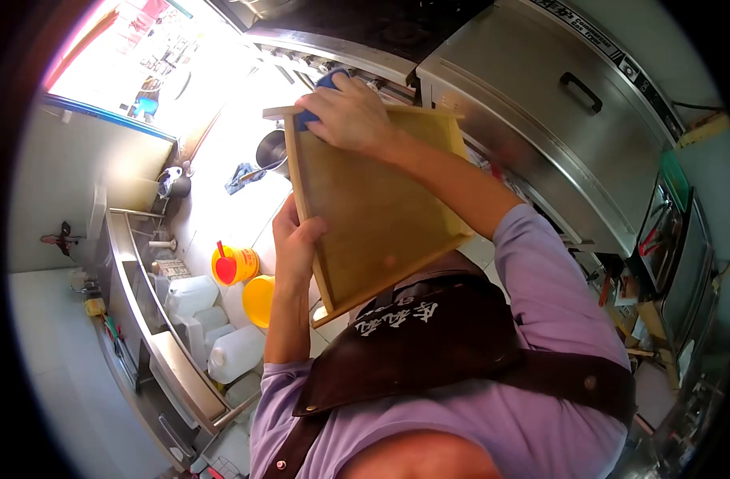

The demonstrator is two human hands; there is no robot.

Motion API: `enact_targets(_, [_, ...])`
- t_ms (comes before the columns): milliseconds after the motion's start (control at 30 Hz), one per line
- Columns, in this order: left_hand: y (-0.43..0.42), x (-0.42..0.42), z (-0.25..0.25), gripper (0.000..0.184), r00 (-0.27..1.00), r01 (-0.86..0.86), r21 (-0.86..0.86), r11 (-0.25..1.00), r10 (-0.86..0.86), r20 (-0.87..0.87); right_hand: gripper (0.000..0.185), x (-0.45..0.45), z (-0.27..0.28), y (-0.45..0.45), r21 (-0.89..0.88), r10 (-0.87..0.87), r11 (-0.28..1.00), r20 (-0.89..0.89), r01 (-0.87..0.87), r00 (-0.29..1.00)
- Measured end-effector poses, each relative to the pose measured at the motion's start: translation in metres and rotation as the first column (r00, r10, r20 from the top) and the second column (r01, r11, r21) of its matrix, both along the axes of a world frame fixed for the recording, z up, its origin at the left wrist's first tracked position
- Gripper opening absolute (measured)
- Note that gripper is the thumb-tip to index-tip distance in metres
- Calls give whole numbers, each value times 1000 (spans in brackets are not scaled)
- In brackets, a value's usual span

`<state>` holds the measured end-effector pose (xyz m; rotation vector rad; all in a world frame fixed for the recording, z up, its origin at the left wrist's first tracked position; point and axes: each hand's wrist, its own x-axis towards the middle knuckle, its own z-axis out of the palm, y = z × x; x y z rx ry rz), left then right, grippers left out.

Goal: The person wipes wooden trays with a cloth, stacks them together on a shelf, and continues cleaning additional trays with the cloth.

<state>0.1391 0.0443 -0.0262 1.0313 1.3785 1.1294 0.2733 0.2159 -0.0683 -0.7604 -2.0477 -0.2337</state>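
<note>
A shallow wooden tray (373, 207) with a raised rim is held up in front of the brown apron (413, 335). My left hand (298, 233) grips its left rim, the thumb on the inner side and the fingers behind. At the tray's far left corner, my right hand (347, 113) is closed on a blue cloth (305, 120) pressed against the rim. My right forearm crosses over the upper right part of the tray. The cloth is partly hidden under my fingers.
A steel oven (540, 120) stands at the upper right. On the floor at left are a yellow tub (235, 265), white plastic jugs (235, 353) and a dark pot (272, 149). A steel table (145, 295) runs along the left.
</note>
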Motion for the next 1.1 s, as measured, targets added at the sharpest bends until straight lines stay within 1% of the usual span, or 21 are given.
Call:
enact_targets(100, [-2, -7, 0, 48, 1000, 3, -43, 999, -4, -13, 36, 22, -28, 1, 17, 39, 999, -74, -37, 997])
enact_targets(133, [-3, -7, 2, 49, 1000, 0, -61, 998, -1, -7, 36, 31, -38, -1, -21, 37, 999, -104, -39, 994])
enact_targets(167, [-7, -8, 2, 49, 1000, -5, -84, 996, 5, 0, 37, 40, -51, 0, -75, 8, 997, -86, -14, 996])
enact_targets(267, [-9, -21, -3, 50, 999, -26, -40, 999, 27, 31, 41, 78, -97, 10, -283, -62, 958, -20, 53, 998])
enact_targets(333, [-10, -26, -2, 50, 998, -58, -2, 998, 58, 15, 43, 112, -132, 30, -368, -128, 921, 20, 126, 992])
enact_targets(367, [-11, -27, 0, 50, 997, -71, 15, 997, 71, 6, 44, 125, -142, 36, -412, -163, 896, 41, 165, 986])
enact_targets(467, [-11, -23, 5, 48, 994, -106, 47, 993, 107, -8, 50, 147, -149, 42, -570, -349, 772, -12, 280, 937])
enact_targets(533, [-11, -18, 6, 47, 992, -124, 56, 991, 125, -13, 58, 139, -163, 39, -612, -482, 746, -221, 264, 848])
enact_targets(567, [-10, -13, 8, 45, 991, -131, 63, 989, 132, -12, 62, 136, -169, 38, -628, -542, 735, -318, 255, 778])
enact_targets(633, [-7, -9, 5, 43, 991, -129, 63, 990, 130, -11, 71, 126, -165, 26, -823, -735, 510, -266, 250, 624])
enact_targets(667, [-7, -11, -1, 41, 992, -121, 56, 991, 122, -17, 75, 122, -164, 17, -897, -812, 384, -216, 217, 542])
enact_targets(767, [-7, -14, -10, 37, 991, -129, 22, 991, 130, -34, 76, 123, -178, -12, -989, -802, 107, -27, 99, 597])
enact_targets(867, [-6, -20, -17, 37, 984, -171, 11, 985, 172, -56, 68, 133, -213, -47, -947, -607, 261, -12, 185, 795])
enact_targets(900, [-5, -24, -18, 37, 979, -194, 9, 981, 194, -68, 63, 138, -211, -60, -960, -513, 247, -15, 131, 858])
enact_targets(967, [-1, -30, -15, 38, 968, -246, 21, 969, 247, -38, 54, 155, -205, -76, -979, -300, 203, -37, 26, 953])
enact_targets(1000, [2, -34, -14, 38, 962, -272, 30, 962, 273, -20, 49, 174, -223, -71, -996, -247, 52, -86, -76, 965])
enact_targets(1033, [4, -38, -13, 39, 960, -276, 63, 959, 278, -38, 45, 194, -242, -63, -981, -203, -104, -143, -166, 969])
enact_targets(1067, [4, -43, -12, 39, 957, -279, 93, 956, 285, -56, 39, 210, -226, -63, -917, -342, -168, -291, -363, 894])
enact_targets(1100, [4, -46, -13, 39, 954, -282, 119, 952, 292, -74, 33, 224, -207, -66, -811, -485, -204, -403, -548, 776])
